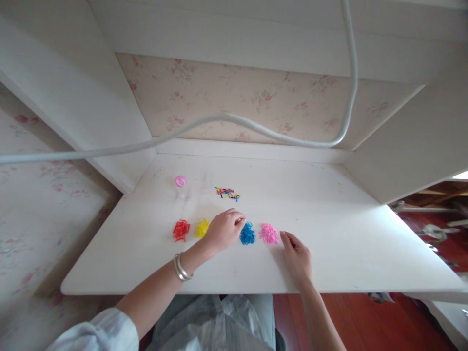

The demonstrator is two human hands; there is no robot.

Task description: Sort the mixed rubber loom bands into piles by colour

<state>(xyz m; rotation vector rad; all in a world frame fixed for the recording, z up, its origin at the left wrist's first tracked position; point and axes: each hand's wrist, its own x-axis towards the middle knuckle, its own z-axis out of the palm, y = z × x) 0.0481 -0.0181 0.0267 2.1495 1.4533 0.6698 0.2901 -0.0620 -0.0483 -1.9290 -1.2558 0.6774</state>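
Note:
My left hand [224,228] is closed in a pinch just beside a pile of small blue rubber bands [247,234]; anything between its fingertips is too small to make out. To the right of a pile of pink rubber bands [269,234], my right hand [298,256] also has thumb and fingers pressed together, and what they may hold cannot be seen. A yellow pile [202,227] lies partly behind my left hand. Farther left is a red pile [181,230]. Beyond my hands, a small heap of mixed-colour bands [227,193] is spread loosely.
A small clear container [182,191] with a pink lid [180,181] is at the back left of the white table [347,243]. White panels and a back ledge border the table. A thick white cable [226,117] hangs across the view above it.

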